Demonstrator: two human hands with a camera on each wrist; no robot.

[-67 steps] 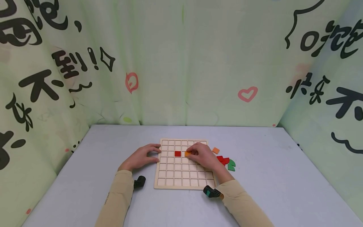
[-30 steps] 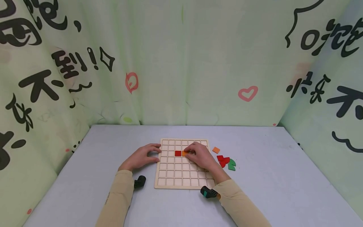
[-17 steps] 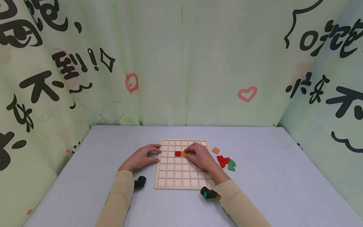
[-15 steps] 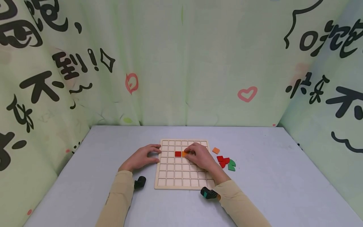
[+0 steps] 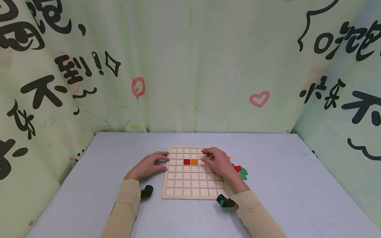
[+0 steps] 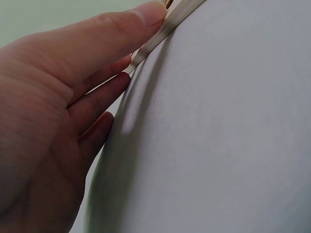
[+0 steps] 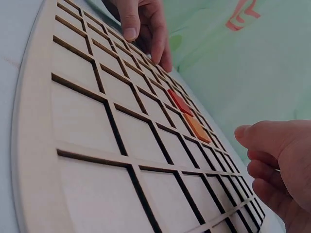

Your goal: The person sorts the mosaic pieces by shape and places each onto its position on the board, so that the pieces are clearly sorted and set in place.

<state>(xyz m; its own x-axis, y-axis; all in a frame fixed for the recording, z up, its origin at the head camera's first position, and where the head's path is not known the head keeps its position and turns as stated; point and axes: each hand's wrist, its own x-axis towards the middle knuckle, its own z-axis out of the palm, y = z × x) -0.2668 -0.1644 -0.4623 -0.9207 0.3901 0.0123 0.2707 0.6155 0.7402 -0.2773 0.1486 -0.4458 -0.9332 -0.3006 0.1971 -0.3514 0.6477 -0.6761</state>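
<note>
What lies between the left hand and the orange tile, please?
Bare squares of the board, then the red tile, beside the orange tile, as the head view shows.

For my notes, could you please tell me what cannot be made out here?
Head view: loose orange piece, mostly hidden by the right hand.
Head view: red pieces, partly behind that hand; number unclear.
Head view: far right corner of the board, behind that hand.
Left wrist view: most of the board, behind the left hand or past the top edge.
Right wrist view: right hand, partly past the right edge.
</note>
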